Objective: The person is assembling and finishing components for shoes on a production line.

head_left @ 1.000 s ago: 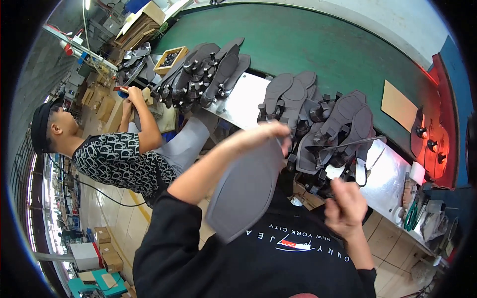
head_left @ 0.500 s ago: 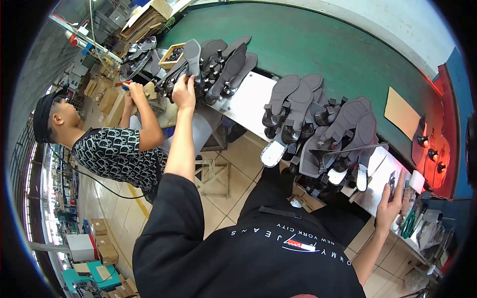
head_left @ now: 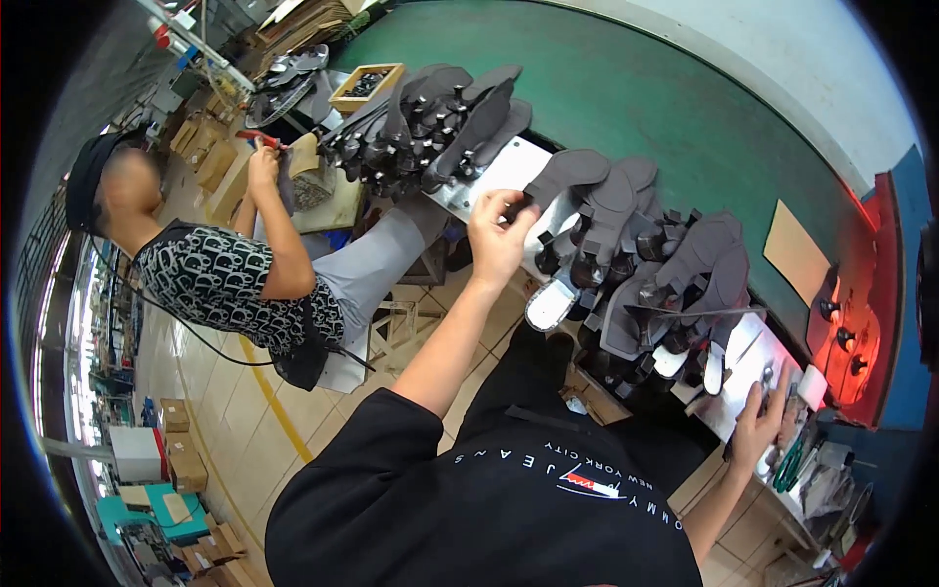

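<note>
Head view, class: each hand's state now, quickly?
Left hand: curled at a grey-soled shoe; grip cannot be told.
Right hand: open or holding something, cannot be told.

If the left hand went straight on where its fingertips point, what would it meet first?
The left hand would probably meet the nearest grey shoe sole; depth is unclear, so they may be touching.

Left hand: contact with dark sole unclear | Right hand: metallic item by its fingers, too small to identify | Sandal pile: lower layers hidden (upper ones overlap) | Green tabletop: cut off by top edge
</note>
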A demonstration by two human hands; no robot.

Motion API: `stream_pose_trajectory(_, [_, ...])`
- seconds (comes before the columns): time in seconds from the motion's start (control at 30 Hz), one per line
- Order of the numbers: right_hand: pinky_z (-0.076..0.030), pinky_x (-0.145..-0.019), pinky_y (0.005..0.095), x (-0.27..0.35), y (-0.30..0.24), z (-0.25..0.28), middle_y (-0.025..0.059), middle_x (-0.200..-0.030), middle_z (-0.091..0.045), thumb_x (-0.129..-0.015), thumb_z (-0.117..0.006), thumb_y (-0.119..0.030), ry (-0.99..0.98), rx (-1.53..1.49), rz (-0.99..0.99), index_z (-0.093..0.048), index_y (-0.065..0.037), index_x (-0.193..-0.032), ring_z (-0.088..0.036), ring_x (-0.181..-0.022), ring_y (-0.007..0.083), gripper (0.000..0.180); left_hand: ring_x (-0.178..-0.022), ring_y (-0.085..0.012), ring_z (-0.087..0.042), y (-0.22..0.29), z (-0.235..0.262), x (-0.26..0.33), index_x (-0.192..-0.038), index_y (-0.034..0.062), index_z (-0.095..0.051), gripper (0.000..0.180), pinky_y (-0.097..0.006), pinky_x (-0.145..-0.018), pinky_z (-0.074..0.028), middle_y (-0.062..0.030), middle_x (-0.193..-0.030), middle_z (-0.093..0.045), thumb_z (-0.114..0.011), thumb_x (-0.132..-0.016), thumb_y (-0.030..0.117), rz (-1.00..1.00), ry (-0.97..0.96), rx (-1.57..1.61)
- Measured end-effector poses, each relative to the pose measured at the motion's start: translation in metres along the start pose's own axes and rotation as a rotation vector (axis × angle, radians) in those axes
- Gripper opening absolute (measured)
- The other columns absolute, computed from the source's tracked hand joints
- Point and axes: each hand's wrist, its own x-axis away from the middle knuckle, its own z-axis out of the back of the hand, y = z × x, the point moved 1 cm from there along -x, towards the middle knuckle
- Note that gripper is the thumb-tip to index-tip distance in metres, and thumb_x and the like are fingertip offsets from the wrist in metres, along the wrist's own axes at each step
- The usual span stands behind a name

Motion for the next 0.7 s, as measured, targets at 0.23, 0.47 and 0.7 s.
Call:
stream_pose_trajectory(0.23, [-0.037, -0.059, 0.0188, 0.0, -0.033, 0.024, 0.004, -0.092, -0.054, -0.099, -0.038, -0.007, 0.196, -0.103, 0.127, -0.031, -0.009, -0.147, -0.042, -0.065, 0.0056, 0.049, -0.092, -0.0171, -0.065, 0.045, 0.1, -0.056, -0.102, 0.0025, -0.063, 0.021, -0.028, -0.075, -0.055, -0.0085, -0.095, -0.067, -0.055, -0.092, 0.02, 0.202, 0.181, 0.811])
stream_pose_trajectory(0.47, [-0.032, -0.05, 0.0173, 0.007, -0.118, -0.01, 0.0005, -0.079, -0.047, -0.097, -0.038, -0.006, -0.094, -0.275, 0.115, -0.023, -0.008, -0.149, -0.036, -0.058, 0.0044, 0.054, -0.082, -0.0234, -0.064, 0.026, 0.122, -0.008, -0.114, 0.0051, -0.058, 0.032, -0.031, -0.07, -0.058, -0.0069, -0.09, -0.063, -0.048, -0.094, 0.028, 0.813, -0.198, 1.514])
stream_pose_trajectory(0.7, [-0.028, -0.048, 0.017, 0.02, -0.149, -0.06, -0.0027, -0.076, -0.046, -0.094, -0.045, -0.008, -0.384, -0.425, 0.112, -0.031, -0.007, -0.147, -0.035, -0.056, 0.0022, 0.055, -0.077, -0.0242, -0.065, 0.031, 0.102, 0.038, -0.117, 0.0018, -0.055, 0.034, -0.03, -0.068, -0.059, -0.0082, -0.087, -0.064, -0.048, -0.093, 0.025, 1.018, -0.324, 1.582])
